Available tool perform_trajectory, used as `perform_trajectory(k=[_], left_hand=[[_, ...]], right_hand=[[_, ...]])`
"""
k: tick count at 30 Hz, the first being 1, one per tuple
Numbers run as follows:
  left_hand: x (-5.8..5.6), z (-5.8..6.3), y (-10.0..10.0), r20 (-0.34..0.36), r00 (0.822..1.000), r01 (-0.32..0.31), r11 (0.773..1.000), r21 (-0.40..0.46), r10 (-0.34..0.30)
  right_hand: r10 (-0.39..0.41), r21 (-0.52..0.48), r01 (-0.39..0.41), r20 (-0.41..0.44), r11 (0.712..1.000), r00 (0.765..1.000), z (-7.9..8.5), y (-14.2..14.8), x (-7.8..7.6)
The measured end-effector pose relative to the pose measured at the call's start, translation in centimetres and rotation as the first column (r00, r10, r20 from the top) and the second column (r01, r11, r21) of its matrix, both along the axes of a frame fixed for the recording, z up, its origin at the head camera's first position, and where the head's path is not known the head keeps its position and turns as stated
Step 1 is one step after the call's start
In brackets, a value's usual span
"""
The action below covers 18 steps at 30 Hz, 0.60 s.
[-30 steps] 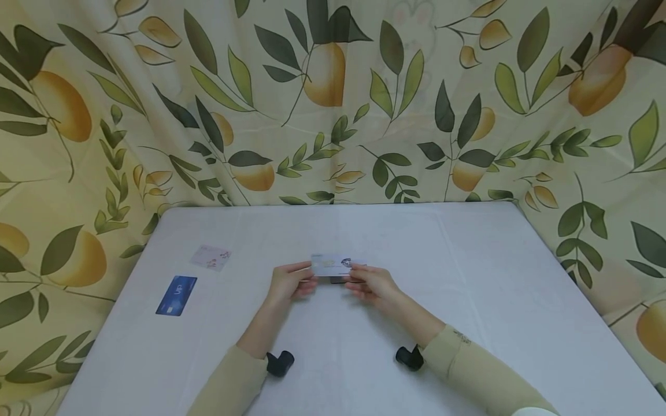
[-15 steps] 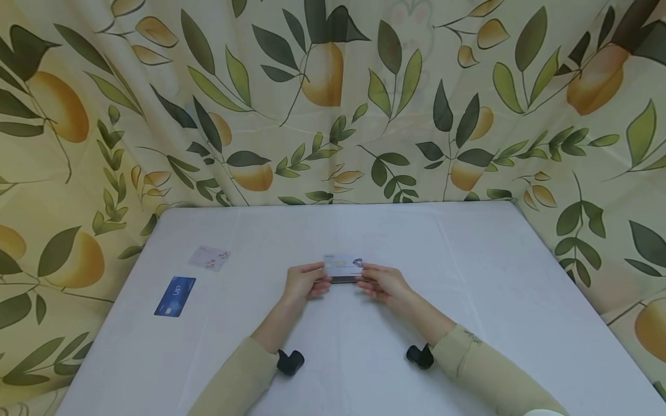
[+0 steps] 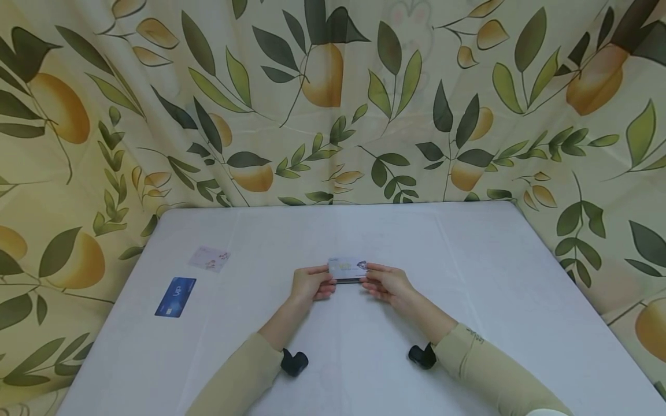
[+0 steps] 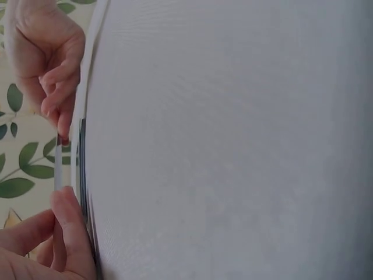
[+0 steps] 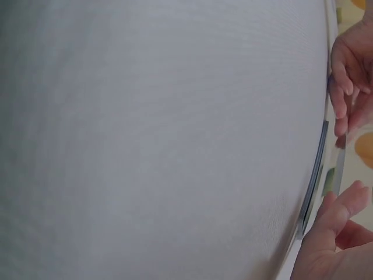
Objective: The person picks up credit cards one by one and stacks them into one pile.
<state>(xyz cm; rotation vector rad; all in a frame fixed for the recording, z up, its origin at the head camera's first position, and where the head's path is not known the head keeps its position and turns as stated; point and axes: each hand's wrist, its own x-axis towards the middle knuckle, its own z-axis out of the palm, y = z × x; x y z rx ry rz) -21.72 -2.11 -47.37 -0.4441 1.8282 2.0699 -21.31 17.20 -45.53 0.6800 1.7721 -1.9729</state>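
Note:
A pale bank-type card (image 3: 346, 268) with a dark emblem near its right end is held level between both hands at mid-table. My left hand (image 3: 308, 283) pinches its left end between thumb and fingers. At the right end, my right hand (image 3: 390, 285) pinches it the same way. Below the card lies a thin dark flat item (image 3: 347, 281), mostly hidden in the head view. Both wrist views catch it edge-on as a low dark stack (image 4: 83, 163) on the cloth, with a gap between it and the held card (image 5: 340, 169).
A blue card marked VIP (image 3: 175, 297) lies on the white-covered table (image 3: 468, 277) at the left. Behind it is a pale, see-through-looking card (image 3: 209, 259) with a pink pattern. A curtain (image 3: 291, 133) printed with fruit and leaves hangs behind the table's far edge.
Both hands have carried the card to the right and slightly nearer, over the dark item, of which now only a thin front strip shows. The two cards at the left stay put.

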Motion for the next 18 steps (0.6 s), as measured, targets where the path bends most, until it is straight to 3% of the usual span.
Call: perform_trajectory(k=[18], left_hand=[[0.12, 0.15, 0.6, -0.019, 1.0, 0.017, 0.999, -0.051, -0.018]], right_hand=[[-0.002, 0.054, 0.001, 0.024, 0.999, 1.0, -0.3, 0.24, -0.18]])
